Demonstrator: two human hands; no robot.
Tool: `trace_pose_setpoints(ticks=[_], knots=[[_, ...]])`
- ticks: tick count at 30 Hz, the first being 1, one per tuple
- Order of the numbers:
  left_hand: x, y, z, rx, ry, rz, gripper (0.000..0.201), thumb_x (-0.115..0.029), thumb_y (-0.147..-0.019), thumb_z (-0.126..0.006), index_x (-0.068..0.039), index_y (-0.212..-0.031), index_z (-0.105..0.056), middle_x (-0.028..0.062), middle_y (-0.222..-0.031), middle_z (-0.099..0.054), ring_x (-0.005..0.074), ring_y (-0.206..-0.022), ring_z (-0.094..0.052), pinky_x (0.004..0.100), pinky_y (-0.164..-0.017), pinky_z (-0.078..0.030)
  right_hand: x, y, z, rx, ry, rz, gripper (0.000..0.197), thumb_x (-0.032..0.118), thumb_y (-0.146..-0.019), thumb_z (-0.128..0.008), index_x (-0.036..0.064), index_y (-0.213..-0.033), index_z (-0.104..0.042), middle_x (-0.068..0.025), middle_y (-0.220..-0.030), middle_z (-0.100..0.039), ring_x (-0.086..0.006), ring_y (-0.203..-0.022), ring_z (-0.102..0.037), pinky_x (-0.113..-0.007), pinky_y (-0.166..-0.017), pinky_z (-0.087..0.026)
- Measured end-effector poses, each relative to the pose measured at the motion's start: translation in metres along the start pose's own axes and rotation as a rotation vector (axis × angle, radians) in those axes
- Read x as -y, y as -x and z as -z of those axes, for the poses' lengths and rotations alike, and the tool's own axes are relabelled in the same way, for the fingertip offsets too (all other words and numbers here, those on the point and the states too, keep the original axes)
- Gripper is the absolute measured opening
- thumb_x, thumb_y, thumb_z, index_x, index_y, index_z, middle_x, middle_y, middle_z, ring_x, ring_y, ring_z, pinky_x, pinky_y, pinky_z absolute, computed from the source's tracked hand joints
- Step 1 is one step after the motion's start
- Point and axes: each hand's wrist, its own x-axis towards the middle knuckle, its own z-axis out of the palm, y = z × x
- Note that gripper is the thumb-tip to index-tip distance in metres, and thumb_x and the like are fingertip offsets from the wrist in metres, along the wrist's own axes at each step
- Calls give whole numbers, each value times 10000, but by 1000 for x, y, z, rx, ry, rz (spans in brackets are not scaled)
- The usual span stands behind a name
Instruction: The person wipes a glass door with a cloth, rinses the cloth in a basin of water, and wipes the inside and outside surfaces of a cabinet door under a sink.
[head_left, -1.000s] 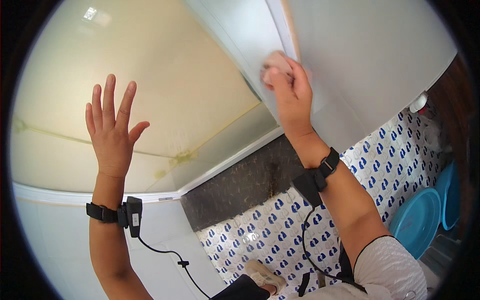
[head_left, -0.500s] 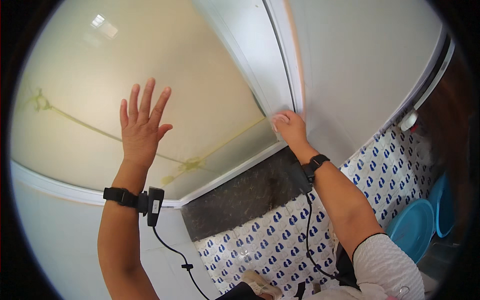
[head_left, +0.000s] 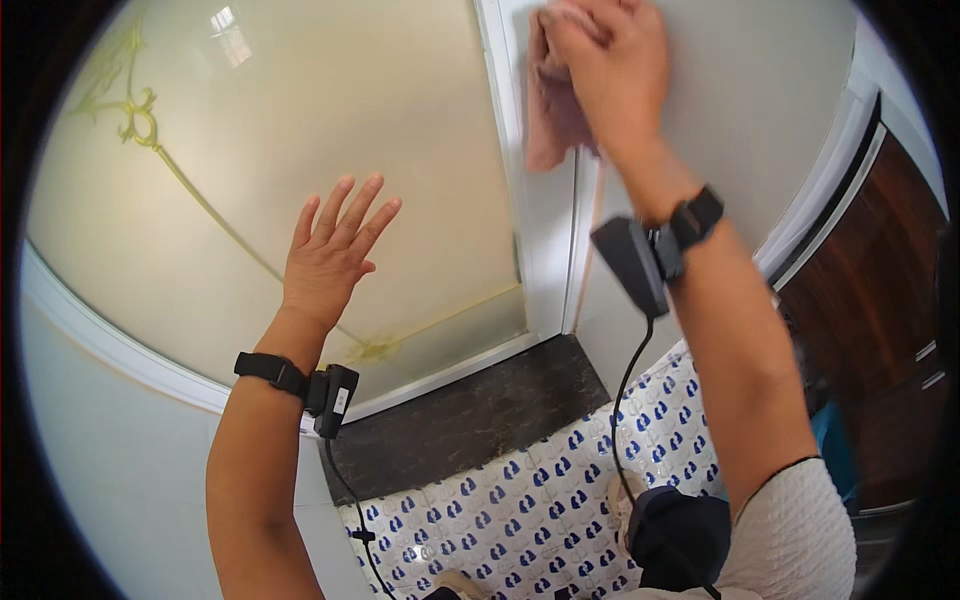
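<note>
My left hand (head_left: 328,250) lies flat with fingers spread against the frosted glass panel (head_left: 400,130) of a door. It holds nothing. Up at the white door frame (head_left: 548,225), my right hand (head_left: 625,85) is closed on a pink cloth (head_left: 556,125), part of which hangs down over the frame. The palm side of the right hand is hidden. On the glass runs a thin yellow-green line pattern with curled ornaments.
Below the door lies a dark stone threshold (head_left: 470,415). Past it is a floor covering (head_left: 520,510) patterned in blue and white. A dark wood cabinet (head_left: 870,330) stands at the right, with a blue basin (head_left: 832,450) partly hidden behind my arm. Cabled devices are strapped to both wrists.
My right hand has moved up along the door frame from its lower corner, and the cloth now shows hanging from it. My left hand stays spread on the glass. The view has shifted.
</note>
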Motion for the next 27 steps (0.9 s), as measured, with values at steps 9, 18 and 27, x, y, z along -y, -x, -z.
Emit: trace_pose_setpoints(ticks=[9, 18, 27], knots=[[2, 0, 3, -16, 1, 9, 982, -349, -635, -782, -337, -1454, -242, -53, -1533, -180, 202, -1395, -192, 408, -1122, -204, -49, 16, -46, -12, -310, -170, 112, 149, -815, -607, 50, -865, -628, -121, -962, -598, -271, -862, -568, -364, -768, -464], [4, 4, 1, -36, 29, 13, 955, -326, -657, -773, -332, -1452, -244, -71, -1535, -161, 186, -1404, -162, 401, -1128, -194, -107, 216, -29, -84, -295, -854, 173, 152, -869, -607, 12, -921, -520, -74, -850, -567, -154, -752, -548, -294, -696, -468], [2, 7, 1, -32, 84, 58, 933, -279, -695, -749, -332, -1459, -215, -81, -1534, -155, 162, -1403, -161, 387, -1145, -162, -5, 37, -17, 181, -992, -581, 63, 56, -856, -545, 21, -905, -561, -2, -716, -511, -89, -573, -471, -246, -467, -360]])
